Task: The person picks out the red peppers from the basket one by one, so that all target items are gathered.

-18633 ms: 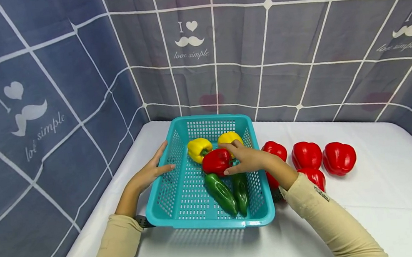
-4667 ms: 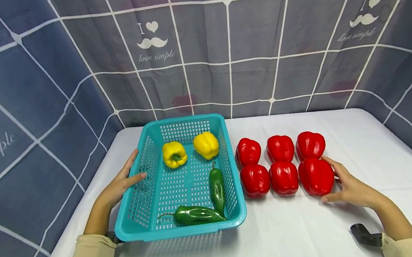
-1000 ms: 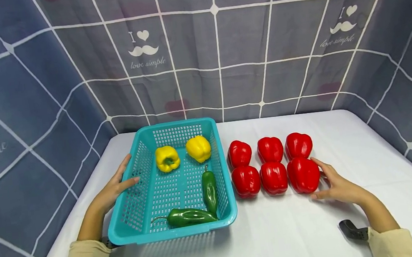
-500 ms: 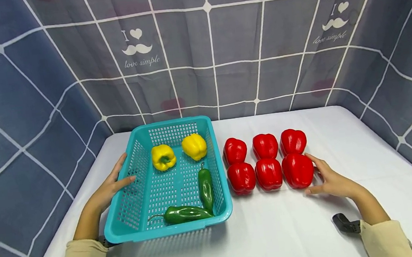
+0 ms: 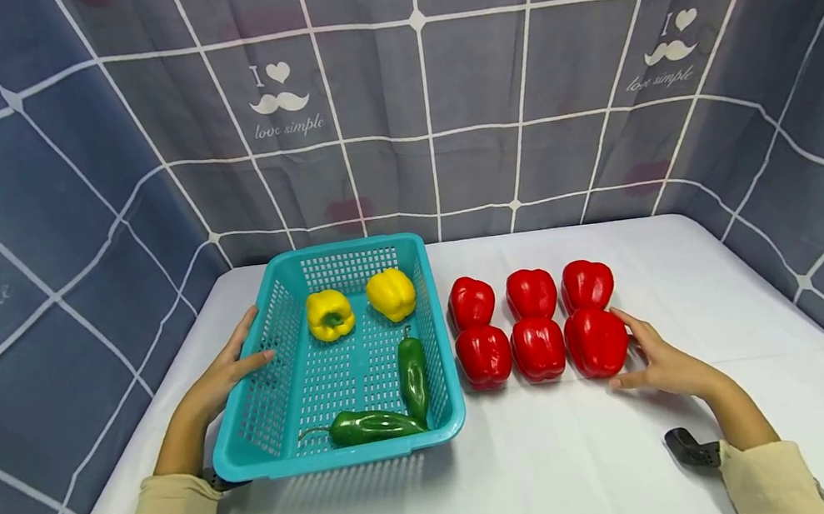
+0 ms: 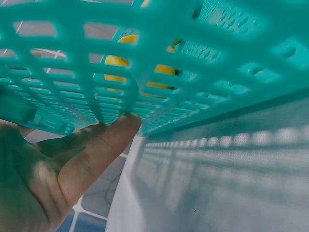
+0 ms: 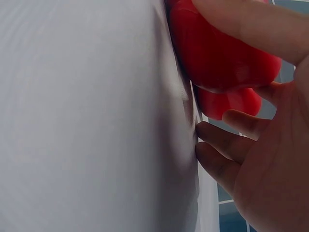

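My left hand (image 5: 223, 377) grips the left side of a teal perforated plastic basket (image 5: 339, 463), thumb over the rim and fingers outside. In the left wrist view, fingers (image 6: 99, 157) lie along its slotted outer wall. Inside are two yellow bell peppers (image 5: 391, 294) and two long green chili peppers (image 5: 373, 426). To the right, red bell peppers stand in two short rows. My right hand (image 5: 660, 361) rests at the front right red bell pepper (image 5: 596, 342), thumb in front and index finger behind. The right wrist view shows the other fingers (image 7: 224, 140) loosely bent below the pepper.
Other red bell peppers (image 5: 538, 348) stand close to the basket's right wall. A white cloth (image 5: 540, 470) covers the table. Grey-blue checked fabric (image 5: 476, 74) hangs behind and at both sides.
Earlier my right hand was on a red bell pepper inside the basket; now all red ones stand outside in rows. One green chili lies crosswise. Both hands have held still over the last second.
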Demonstrator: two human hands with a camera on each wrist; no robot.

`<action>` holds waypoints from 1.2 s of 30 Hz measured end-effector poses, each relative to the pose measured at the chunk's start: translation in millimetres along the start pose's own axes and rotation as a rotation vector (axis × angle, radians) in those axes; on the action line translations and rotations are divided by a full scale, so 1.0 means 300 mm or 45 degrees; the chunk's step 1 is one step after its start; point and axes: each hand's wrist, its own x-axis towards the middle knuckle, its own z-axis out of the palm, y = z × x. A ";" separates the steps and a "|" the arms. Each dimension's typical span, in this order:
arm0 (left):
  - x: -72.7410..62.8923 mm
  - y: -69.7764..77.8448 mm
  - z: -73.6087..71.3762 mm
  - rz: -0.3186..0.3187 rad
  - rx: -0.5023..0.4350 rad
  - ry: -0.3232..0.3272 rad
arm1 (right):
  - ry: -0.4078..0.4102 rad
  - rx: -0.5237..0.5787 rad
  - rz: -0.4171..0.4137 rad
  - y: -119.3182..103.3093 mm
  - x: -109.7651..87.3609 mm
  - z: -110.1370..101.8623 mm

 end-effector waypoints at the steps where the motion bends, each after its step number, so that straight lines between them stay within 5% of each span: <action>1: -0.001 -0.003 -0.002 -0.002 0.001 0.003 | 0.000 -0.002 -0.006 0.000 0.002 0.003; 36: -0.001 -0.015 -0.001 -0.008 0.000 0.013 | -0.004 0.024 -0.024 0.007 -0.003 0.009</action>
